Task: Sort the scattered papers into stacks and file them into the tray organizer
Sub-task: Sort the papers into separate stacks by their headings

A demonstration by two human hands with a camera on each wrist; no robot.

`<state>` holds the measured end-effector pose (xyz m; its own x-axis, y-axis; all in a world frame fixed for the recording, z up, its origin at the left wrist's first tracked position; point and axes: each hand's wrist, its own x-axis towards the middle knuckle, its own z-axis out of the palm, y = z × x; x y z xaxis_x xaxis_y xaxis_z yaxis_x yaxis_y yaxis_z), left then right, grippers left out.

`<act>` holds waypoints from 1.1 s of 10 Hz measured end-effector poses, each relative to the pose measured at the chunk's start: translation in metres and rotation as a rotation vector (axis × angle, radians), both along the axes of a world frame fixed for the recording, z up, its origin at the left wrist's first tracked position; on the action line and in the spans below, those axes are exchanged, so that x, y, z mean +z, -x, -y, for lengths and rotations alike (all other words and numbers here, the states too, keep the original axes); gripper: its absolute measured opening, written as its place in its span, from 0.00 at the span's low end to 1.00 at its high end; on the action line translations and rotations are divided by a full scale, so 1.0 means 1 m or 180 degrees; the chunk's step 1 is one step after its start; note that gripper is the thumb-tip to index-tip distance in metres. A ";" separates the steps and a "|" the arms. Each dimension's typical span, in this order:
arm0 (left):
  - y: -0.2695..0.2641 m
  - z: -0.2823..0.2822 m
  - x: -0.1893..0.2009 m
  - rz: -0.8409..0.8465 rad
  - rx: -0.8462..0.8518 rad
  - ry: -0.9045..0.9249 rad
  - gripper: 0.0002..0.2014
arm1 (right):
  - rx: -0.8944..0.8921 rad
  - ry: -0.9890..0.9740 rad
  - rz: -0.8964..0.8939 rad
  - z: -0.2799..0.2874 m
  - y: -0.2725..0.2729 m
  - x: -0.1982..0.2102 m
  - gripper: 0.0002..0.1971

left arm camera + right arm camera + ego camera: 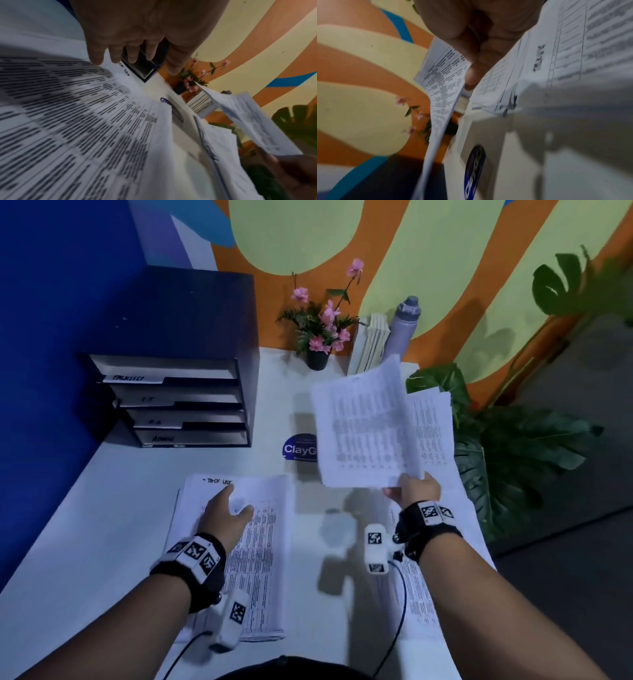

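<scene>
**Sorting printed sheets at a white worktop**

A white worktop [102, 525] fills the head view. At about 10 o'clock stands a dark tray organizer [185, 392] with four labelled slots holding papers. At 7 o'clock lies a stack of printed papers [260, 559]; the left hand [226, 518] rests on it, fingers straight and relaxed, its grip around nothing. At 2 o'clock the right hand [416, 489] pinches the bottom edge of a raised printed sheet [363, 429], tilted up over a second loose pile [442, 433]. Behind, at 12 o'clock, sit a pink flower pot [317, 337], upright books [371, 344] and a grey bottle [404, 326].
</scene>
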<state>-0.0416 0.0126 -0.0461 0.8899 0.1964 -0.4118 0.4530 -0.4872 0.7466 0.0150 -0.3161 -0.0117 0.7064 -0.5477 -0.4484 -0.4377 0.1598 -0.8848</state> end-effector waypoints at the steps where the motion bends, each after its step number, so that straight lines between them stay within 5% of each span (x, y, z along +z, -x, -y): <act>1: 0.006 0.001 -0.011 -0.0134 -0.0162 -0.0347 0.32 | -0.0347 -0.0053 -0.0144 0.036 -0.013 0.005 0.11; 2: 0.013 -0.004 -0.021 -0.0347 -0.0360 -0.0927 0.33 | 0.0289 0.1033 -0.0838 0.066 -0.026 0.012 0.24; 3: 0.023 -0.006 -0.027 -0.0611 -0.0605 -0.1446 0.35 | -0.0167 0.0941 -0.0721 0.086 -0.037 0.005 0.21; 4: 0.035 -0.009 -0.030 -0.0831 -0.0798 -0.1671 0.39 | -0.0162 0.1361 -0.1004 0.076 -0.040 -0.001 0.33; 5: 0.043 -0.016 -0.035 -0.1074 -0.0984 -0.1911 0.43 | 0.0498 0.1452 -0.0859 0.029 -0.026 -0.007 0.31; 7: 0.054 -0.022 -0.037 -0.1368 -0.1252 -0.1754 0.46 | 0.2106 0.0865 -0.0637 -0.077 0.023 -0.035 0.07; 8: 0.059 -0.017 -0.036 -0.1315 -0.1460 -0.1611 0.44 | 0.2707 0.0389 -0.1007 -0.115 0.049 -0.046 0.17; 9: 0.062 -0.013 -0.038 -0.1198 -0.1662 -0.1531 0.40 | 0.3247 0.0904 -0.1066 -0.138 0.065 -0.058 0.24; 10: 0.062 -0.016 -0.037 -0.0709 -0.1527 -0.1256 0.34 | 0.2953 0.0904 -0.0904 -0.147 0.070 -0.064 0.08; 11: 0.054 -0.030 -0.036 -0.0156 -0.0883 -0.0896 0.32 | 0.2587 0.1134 -0.0713 -0.144 0.069 -0.058 0.08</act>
